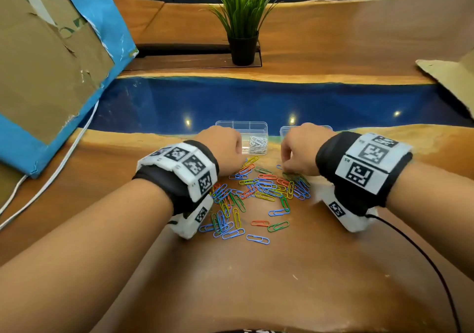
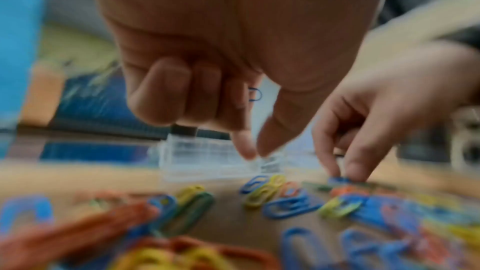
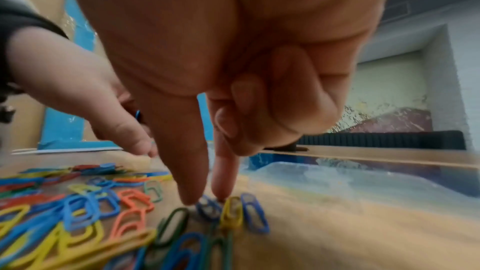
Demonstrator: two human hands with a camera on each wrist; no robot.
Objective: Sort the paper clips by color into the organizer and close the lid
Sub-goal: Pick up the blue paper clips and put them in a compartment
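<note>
Meanwhile, the left hand (image 2: 207, 81) holds one blue clip (image 2: 255, 94); the right hand (image 3: 233, 69) pinches another blue clip (image 3: 207, 208) beside two clear boxes (image 1: 242, 127).

head: above, looking down | wrists: close, low | shared: paper clips (image 1: 259, 191)

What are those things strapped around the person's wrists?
Each bare forearm wears a black fabric wrist band carrying white blocks printed with black square code markers: the left wrist band and the right wrist band. A thin black cable trails from the right one. No sleeves show.
</note>
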